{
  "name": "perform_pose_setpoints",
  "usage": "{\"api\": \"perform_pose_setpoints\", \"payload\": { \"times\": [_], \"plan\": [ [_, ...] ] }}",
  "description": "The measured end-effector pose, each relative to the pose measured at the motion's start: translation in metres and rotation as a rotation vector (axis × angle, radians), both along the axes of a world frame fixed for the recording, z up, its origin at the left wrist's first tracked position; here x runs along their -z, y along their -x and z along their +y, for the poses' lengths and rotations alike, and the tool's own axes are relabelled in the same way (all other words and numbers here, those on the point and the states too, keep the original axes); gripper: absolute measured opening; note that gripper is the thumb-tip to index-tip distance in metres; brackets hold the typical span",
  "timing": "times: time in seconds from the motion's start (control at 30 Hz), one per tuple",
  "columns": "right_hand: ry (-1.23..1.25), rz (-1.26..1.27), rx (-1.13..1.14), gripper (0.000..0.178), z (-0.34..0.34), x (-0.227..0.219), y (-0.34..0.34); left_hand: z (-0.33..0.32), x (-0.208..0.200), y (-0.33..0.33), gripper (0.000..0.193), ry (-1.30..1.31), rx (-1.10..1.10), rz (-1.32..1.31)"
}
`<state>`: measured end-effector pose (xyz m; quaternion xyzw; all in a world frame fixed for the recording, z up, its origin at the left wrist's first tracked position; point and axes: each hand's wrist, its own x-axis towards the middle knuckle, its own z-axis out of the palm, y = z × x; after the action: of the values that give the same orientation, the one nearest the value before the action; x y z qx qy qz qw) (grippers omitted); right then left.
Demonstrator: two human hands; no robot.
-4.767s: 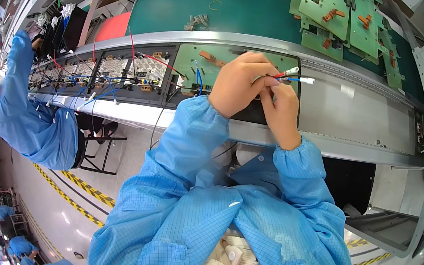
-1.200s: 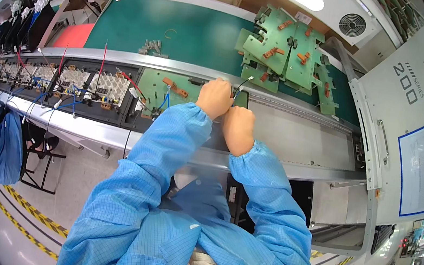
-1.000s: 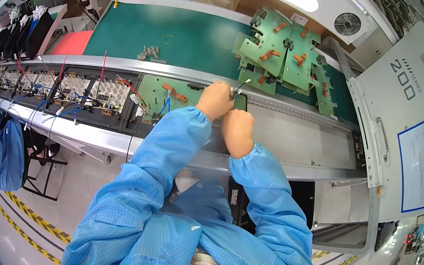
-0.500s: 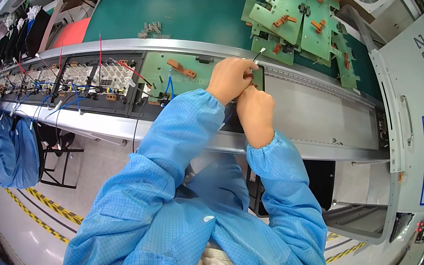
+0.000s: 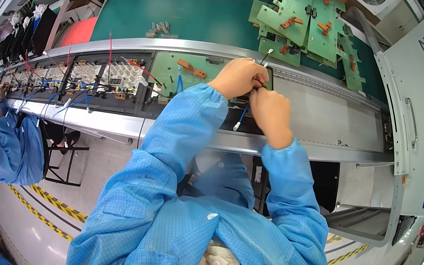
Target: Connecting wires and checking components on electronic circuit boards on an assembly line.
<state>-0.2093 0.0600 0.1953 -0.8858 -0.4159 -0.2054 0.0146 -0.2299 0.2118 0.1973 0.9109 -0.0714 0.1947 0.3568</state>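
My left hand (image 5: 239, 78) is closed over the right end of a green fixture board (image 5: 164, 65) set in a black frame. Its fingertips pinch at a thin black wire (image 5: 266, 56) that sticks up with a pale tip. Pressed close against those fingertips is my right hand (image 5: 271, 113), its fingers curled in; what they grip is hidden. From beneath the hands hangs a blue wire (image 5: 242, 116) with a white connector (image 5: 236, 127) at its lower end. An orange-brown clamp (image 5: 192, 69) and another blue wire (image 5: 179, 82) are on the board, left of my hands.
Several green boards with brown clamps (image 5: 288, 23) are stacked on the green mat (image 5: 196, 15), near a few small metal parts (image 5: 160, 29). Wired units (image 5: 121, 78) line the conveyor on the left, where a co-worker (image 5: 8, 140) in blue sits. A white machine (image 5: 418, 108) stands right.
My right hand has moved slightly right and down, its fingers still meeting the left hand's. The blue wire with its white connector now shows below the hands. The whole view has shifted a little.
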Motion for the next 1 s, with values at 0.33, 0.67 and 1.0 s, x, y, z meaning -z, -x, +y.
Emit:
{"api": "perform_pose_setpoints", "payload": {
  "times": [0.33, 0.67, 1.0],
  "plan": [
    [-0.748, 0.667, -0.188, 0.026, 0.001, 0.018, -0.139, -0.028, -0.027, 0.059, 0.017, 0.098, -0.221, -0.366],
    [-0.763, 0.774, -0.089, 0.03, 0.052, 0.03, -0.141, -0.033, -0.013, 0.118, 0.019, 0.113, -0.174, 0.263],
    [-0.72, 0.945, -0.229, 0.038, 0.05, 0.015, -0.138, -0.027, -0.001, 0.113, 0.019, 0.575, -0.038, 0.389]
  ]
}}
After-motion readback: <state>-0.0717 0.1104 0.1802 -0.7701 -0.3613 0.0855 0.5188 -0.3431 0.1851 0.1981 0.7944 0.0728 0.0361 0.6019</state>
